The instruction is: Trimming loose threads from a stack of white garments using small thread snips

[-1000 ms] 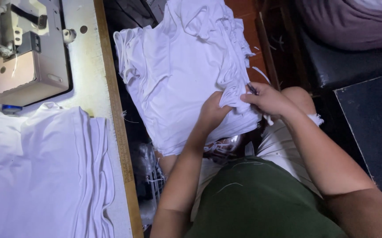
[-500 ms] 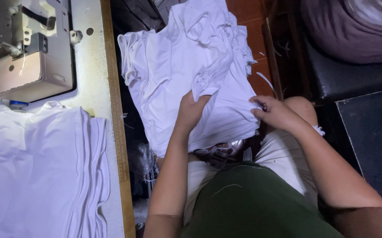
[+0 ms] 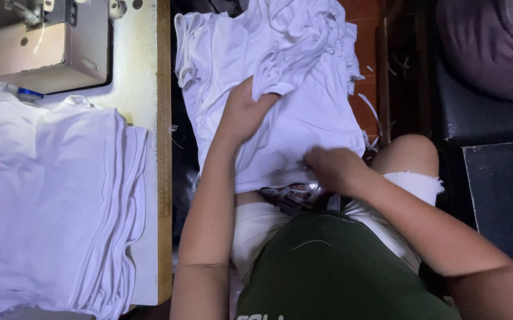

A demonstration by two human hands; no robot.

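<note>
Both hands point(image 3: 286, 139) on white garments point(image 3: 304, 77)

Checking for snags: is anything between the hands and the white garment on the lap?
Nothing visible. The left hand already grips a fold of the white garment, and the right hand rests on its near edge.

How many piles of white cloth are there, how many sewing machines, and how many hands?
Piles of white cloth: 2, pile on lap and stack on table
Sewing machines: 1, sewing machine
Hands: 2, left hand and right hand
Total: 5
</note>
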